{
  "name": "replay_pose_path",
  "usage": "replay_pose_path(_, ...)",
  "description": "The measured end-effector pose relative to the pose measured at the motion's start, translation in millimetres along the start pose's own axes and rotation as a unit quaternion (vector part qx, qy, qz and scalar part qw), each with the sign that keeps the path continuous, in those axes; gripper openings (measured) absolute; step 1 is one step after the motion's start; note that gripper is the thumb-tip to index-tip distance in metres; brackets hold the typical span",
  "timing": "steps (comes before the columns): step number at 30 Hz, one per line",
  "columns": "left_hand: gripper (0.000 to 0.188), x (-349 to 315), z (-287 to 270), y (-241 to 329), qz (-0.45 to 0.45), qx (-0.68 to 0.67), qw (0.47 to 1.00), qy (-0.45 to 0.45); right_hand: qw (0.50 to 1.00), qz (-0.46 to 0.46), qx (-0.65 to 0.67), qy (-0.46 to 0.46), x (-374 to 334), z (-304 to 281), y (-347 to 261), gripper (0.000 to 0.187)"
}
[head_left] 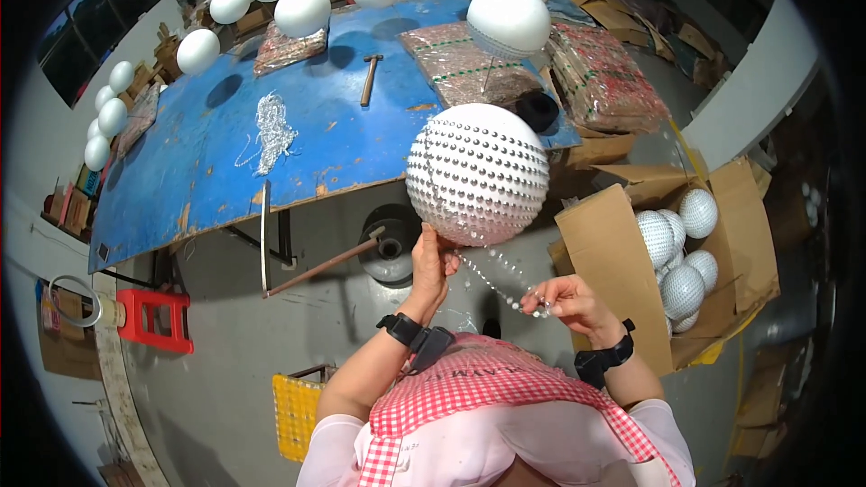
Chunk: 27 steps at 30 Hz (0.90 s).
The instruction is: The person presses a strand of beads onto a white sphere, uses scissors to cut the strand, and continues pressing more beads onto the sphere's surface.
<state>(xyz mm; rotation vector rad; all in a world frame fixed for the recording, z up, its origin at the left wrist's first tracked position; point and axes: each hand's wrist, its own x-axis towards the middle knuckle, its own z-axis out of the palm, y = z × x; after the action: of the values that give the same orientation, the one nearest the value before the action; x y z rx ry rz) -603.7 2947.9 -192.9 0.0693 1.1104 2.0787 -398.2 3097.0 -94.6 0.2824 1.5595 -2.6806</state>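
Pinching a bead strand [492, 285], the right hand [575, 305] hangs beneath the white ball [478, 171], sides already bead-ringed, crown bare, while the left hand's [430, 268] grip is unclear.

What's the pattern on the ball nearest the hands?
The ball has rows of silvery dots on white; see head view.

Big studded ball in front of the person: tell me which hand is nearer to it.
Left. The left hand is right at the lower left edge of the ball; the right hand is apart from it, lower and to the right, holding the bead string.
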Motion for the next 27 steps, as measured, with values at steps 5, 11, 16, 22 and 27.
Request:
replay_pose_path(5, 0.049, 0, -12, -1, 0.067, 0.060, 0.996, 0.013, 0.995, -0.065, 0.065, 0.027, -17, 10, -12, 0.009)
replay_pose_path(11, 0.059, 5, -51, -12, 0.153, 0.223, 0.956, 0.118, 0.994, -0.005, 0.034, 0.108, -58, 44, -43, 0.014)
replay_pose_path(16, 0.071, -5, -85, -17, 0.158, 0.256, 0.944, 0.134, 0.966, 0.021, -0.109, 0.234, -92, 55, -43, 0.014)
replay_pose_path(22, 0.082, -26, -102, -22, 0.169, 0.221, 0.958, 0.072, 0.966, 0.101, -0.095, 0.220, -147, 27, 5, 0.017)
replay_pose_path(27, 0.100, -59, -100, -17, 0.232, 0.322, 0.918, 0.021, 0.942, 0.284, 0.018, 0.179, -166, -45, 124, 0.034)
